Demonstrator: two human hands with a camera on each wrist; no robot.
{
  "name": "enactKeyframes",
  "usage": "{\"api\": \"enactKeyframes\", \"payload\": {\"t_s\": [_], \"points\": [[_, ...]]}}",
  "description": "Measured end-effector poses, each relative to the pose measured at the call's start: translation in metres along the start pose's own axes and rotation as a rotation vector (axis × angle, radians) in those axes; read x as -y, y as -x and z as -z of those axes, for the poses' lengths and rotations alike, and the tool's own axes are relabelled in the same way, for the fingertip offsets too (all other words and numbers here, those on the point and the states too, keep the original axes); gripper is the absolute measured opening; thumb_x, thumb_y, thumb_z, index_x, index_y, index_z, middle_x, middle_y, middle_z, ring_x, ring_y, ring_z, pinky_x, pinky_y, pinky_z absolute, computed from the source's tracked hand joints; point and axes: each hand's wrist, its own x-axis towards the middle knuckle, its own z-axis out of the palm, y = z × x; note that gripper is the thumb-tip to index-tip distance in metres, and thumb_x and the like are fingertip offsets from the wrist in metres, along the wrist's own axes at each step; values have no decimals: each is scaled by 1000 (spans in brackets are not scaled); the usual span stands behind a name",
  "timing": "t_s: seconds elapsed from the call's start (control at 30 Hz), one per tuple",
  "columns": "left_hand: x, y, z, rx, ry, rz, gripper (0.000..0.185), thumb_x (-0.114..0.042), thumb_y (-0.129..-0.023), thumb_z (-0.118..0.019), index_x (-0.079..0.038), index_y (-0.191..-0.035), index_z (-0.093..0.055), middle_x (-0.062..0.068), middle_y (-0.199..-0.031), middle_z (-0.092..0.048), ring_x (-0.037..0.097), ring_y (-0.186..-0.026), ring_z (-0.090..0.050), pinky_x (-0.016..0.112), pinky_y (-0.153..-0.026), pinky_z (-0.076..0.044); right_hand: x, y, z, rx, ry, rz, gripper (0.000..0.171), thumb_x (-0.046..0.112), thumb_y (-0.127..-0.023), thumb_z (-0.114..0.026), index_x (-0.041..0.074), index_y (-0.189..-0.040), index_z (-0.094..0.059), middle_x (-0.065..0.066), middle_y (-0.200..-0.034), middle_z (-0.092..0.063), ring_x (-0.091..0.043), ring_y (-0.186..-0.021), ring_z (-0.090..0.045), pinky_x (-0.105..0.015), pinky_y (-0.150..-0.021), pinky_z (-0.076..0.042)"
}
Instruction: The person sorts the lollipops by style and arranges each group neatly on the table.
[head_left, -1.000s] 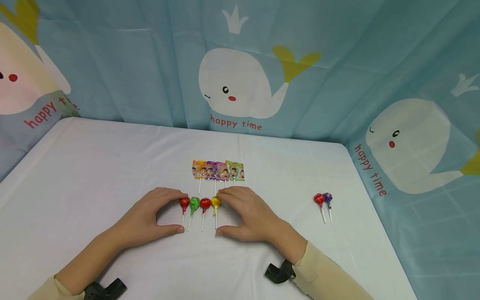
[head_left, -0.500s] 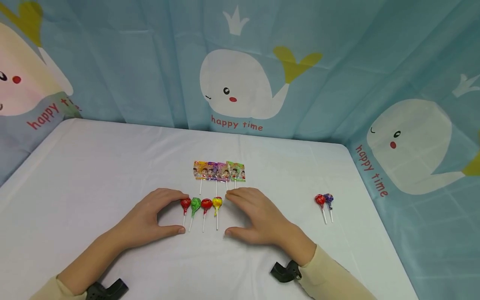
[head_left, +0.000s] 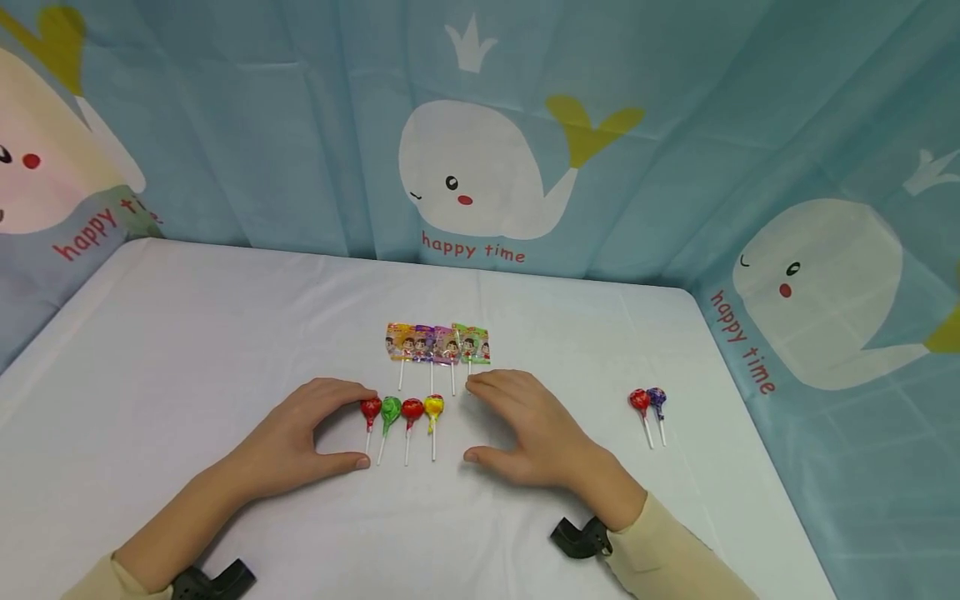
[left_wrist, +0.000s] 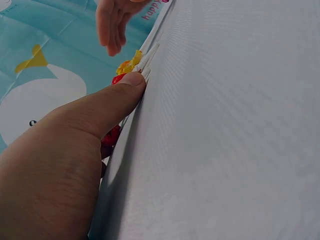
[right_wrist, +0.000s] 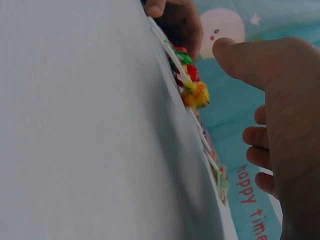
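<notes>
On the white tablecloth a row of round lollipops lies side by side. From the left they are a red lollipop (head_left: 371,407), a green lollipop (head_left: 391,409), a second red lollipop (head_left: 412,409) and a yellow lollipop (head_left: 434,407). My left hand (head_left: 296,437) rests at the row's left end, index fingertip right at the first red candy head and thumb near the end of its stick. To the right of the yellow lollipop, my right hand (head_left: 528,429) stands apart from the row with thumb and fingers spread, holding nothing; the right wrist view shows a gap between its thumb (right_wrist: 240,57) and the yellow lollipop (right_wrist: 196,95).
Behind the row lie flat lollipops in printed wrappers, among them an orange one (head_left: 400,342) and a green one (head_left: 472,343). Further right, a red lollipop (head_left: 640,401) and a purple lollipop (head_left: 657,398) lie together. A blue whale-print curtain (head_left: 300,150) borders the table.
My right hand has drawn away to the right from the yellow lollipop, leaving a gap. My left hand stays at the first red lollipop, and the row lies as before.
</notes>
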Motion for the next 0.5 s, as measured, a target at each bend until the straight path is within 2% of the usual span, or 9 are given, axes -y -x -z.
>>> {"api": "enactKeyframes", "payload": {"t_s": [0.27,0.5], "points": [[2,0,0,-12,16,-18,80,-48,-77,-100,-28,-147,-66,-14,-142,-65,16,-135,-56,18,-116,-33,-10,15,10,-18,3,-62,79,51,-93,-84,1,-150,-62,-9,-151,-64,-29,-141,-58,-51,-120,-44],[2,1,-1,-13,12,-12,81,-47,-77,-101,-28,-148,-66,-14,-143,-65,15,-135,-55,15,-116,-32,-18,31,17,-44,3,-108,77,52,-93,-84,1,-147,-65,-9,-150,-65,-30,-140,-59,-52,-120,-43]]}}
